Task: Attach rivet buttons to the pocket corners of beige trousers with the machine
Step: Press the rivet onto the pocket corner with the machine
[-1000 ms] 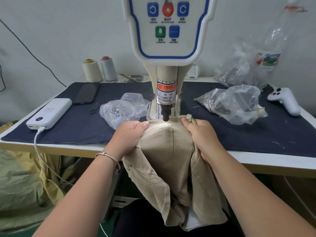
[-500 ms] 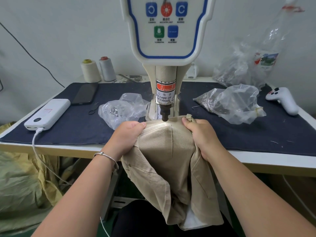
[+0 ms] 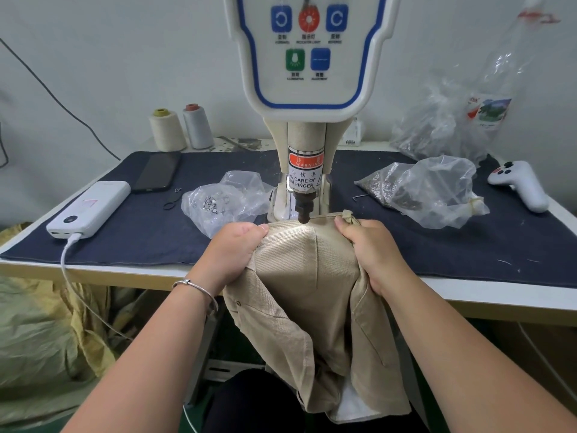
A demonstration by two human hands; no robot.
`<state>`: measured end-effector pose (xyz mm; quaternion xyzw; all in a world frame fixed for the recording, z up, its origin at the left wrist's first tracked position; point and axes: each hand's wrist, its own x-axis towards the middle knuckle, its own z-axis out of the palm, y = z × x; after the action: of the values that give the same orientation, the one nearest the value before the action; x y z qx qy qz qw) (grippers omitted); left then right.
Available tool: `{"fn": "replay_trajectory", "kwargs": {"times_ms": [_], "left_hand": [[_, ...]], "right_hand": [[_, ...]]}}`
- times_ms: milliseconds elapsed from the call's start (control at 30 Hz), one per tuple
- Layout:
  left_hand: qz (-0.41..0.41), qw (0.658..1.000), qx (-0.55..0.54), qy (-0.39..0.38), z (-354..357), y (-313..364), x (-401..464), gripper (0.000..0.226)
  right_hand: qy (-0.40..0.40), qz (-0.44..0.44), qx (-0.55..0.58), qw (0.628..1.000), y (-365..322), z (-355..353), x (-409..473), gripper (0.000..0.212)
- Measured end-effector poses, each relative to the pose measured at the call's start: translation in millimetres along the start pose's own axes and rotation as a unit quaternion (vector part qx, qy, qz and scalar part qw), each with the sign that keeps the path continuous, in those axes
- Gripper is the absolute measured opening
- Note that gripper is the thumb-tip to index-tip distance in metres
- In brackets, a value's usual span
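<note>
Under the machine's punch [image 3: 303, 210] we hold the beige trousers [image 3: 307, 276] taut, left hand [image 3: 232, 250] and right hand [image 3: 371, 251] each bunching cloth in a closed grip (thumbs near the die), so we should keep the pocket corner centred, fingers clear.

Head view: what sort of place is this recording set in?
Most likely a small garment workshop. A rivet press machine with a finger-warning label stands on the table, thread cones sit at the back, and both hands hold beige trousers under its punch.
</note>
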<state>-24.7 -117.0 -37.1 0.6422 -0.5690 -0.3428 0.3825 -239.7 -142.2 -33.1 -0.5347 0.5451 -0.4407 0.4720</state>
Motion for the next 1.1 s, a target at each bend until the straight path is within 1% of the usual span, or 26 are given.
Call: {"fn": "replay_trajectory", "kwargs": {"times_ms": [167,267,433,667,767,833,900,1000,1067,1100], "left_hand": [[-0.001,1.000,0.005,0.003,0.0,-0.8,0.2,0.040],[0.001,1.000,0.007,0.003,0.0,0.2,-1.0,0.041],[0.001,1.000,0.006,0.005,-0.1,2.1,-2.7,0.041],[0.002,1.000,-0.001,0.007,0.7,7.2,-8.7,0.042],[0.012,0.999,-0.032,0.014,1.3,10.3,-20.5,0.051],[0.006,0.998,-0.060,0.012,0.0,14.2,-29.7,0.056],[-0.018,0.996,-0.084,0.006,-1.8,14.9,-39.8,0.060],[-0.056,0.991,-0.121,-0.017,-0.4,7.7,-57.4,0.056],[-0.064,0.988,-0.137,-0.030,3.2,3.2,-67.0,0.054],[-0.058,0.988,-0.142,-0.022,4.9,3.4,-69.2,0.054]], "right_hand": [[-0.010,0.000,0.024,1.000,-0.2,1.3,-0.4,0.017],[-0.006,0.001,0.007,1.000,-0.6,0.2,-0.6,0.021],[-0.007,0.003,0.006,1.000,-1.5,0.4,-1.7,0.020],[0.007,0.006,0.015,1.000,-6.5,1.9,-6.8,0.028],[0.027,0.005,0.057,0.998,-11.5,1.3,-16.8,0.036],[0.027,0.018,0.083,0.996,-16.2,-0.2,-25.8,0.030],[0.017,0.048,0.108,0.993,-18.8,-1.8,-37.9,0.026],[-0.001,0.094,0.134,0.987,-13.1,-4.3,-58.7,0.026],[-0.008,0.102,0.150,0.983,-9.4,-3.8,-69.9,0.029],[-0.008,0.099,0.161,0.982,-11.5,-3.0,-72.9,0.031]]}}
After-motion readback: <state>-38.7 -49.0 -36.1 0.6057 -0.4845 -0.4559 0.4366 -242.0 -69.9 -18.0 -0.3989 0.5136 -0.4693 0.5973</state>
